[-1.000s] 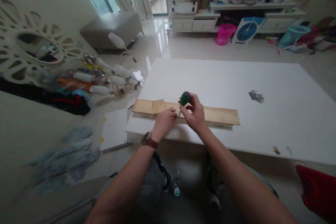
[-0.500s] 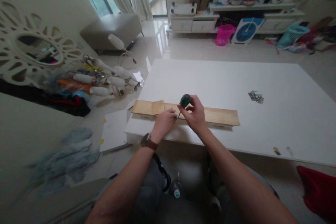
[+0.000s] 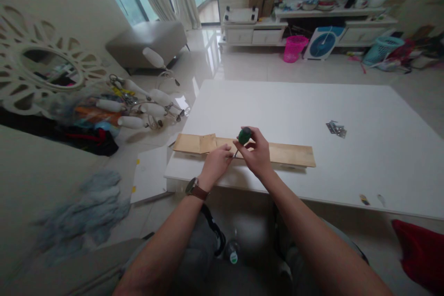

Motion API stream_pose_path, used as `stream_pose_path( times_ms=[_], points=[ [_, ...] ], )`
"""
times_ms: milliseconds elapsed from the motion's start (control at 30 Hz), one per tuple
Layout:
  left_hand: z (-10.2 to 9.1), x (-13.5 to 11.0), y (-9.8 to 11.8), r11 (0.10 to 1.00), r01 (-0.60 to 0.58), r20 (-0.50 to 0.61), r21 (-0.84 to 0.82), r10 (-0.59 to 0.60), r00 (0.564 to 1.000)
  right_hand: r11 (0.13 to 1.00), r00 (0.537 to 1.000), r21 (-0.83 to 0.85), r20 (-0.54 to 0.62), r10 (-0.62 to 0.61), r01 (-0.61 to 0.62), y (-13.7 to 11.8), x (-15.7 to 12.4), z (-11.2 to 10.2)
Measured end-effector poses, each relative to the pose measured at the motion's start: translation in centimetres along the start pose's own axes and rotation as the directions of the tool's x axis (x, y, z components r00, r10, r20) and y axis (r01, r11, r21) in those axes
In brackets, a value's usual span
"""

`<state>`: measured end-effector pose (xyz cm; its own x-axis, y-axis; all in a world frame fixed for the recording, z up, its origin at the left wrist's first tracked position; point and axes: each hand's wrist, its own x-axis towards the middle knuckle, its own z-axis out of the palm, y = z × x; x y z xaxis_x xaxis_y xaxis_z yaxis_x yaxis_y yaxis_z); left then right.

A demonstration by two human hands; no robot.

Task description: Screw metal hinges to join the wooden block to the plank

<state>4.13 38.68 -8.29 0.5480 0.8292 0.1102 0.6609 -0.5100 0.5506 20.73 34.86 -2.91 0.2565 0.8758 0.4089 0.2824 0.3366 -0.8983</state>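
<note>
A long pale wooden board [image 3: 291, 153] lies near the front edge of the white table [image 3: 294, 106]. My right hand [image 3: 255, 152] is closed around a green-handled screwdriver [image 3: 243, 135], held upright with its tip down on the board. My left hand [image 3: 217, 163] rests on the board right beside the tip, fingers pinched together at the shaft; what they hold, if anything, is too small to see. A watch sits on my left wrist.
A few small metal hinges [image 3: 336, 128] lie on the table at right. Two small bits [image 3: 363, 199] sit near the front right edge. On the floor at left are a chandelier [image 3: 142, 106], a white round mirror frame [image 3: 45, 69] and a white sheet [image 3: 149, 173].
My hands stay at the same spot on the board; the screwdriver handle has tilted slightly. The view has shifted a little.
</note>
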Motion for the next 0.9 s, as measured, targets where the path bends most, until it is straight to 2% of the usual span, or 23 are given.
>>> stream_pose_path(
  times_ms=[133, 367, 600, 733, 900],
  points=[
    [-0.21, -0.02, 0.17, 1.0, -0.003, 0.006, 0.011, 0.003, 1.0, 1.0, 1.0, 0.002, 0.0, 0.028, -0.028, -0.05, -0.12, 0.08],
    [-0.65, -0.03, 0.72, 1.0, 0.007, 0.007, -0.001, -0.007, 1.0, 0.998, 0.996, 0.06, 0.087, 0.012, -0.018, -0.44, -0.29, -0.08],
    [-0.51, -0.01, 0.59, 1.0, 0.015, 0.005, -0.004, -0.015, 1.0, 1.0, 1.0, 0.008, 0.019, -0.012, 0.012, -0.1, -0.11, 0.11],
    [-0.47, 0.03, 0.59, 1.0, 0.011, 0.015, 0.018, -0.011, 1.0, 1.0, 1.0, -0.001, -0.013, 0.014, -0.014, 0.04, -0.07, 0.13],
    [-0.57, 0.05, 0.7, 1.0, 0.006, 0.001, 0.013, -0.006, 1.0, 0.999, 0.998, 0.044, 0.065, 0.013, -0.016, -0.35, -0.24, -0.11]
  ],
)
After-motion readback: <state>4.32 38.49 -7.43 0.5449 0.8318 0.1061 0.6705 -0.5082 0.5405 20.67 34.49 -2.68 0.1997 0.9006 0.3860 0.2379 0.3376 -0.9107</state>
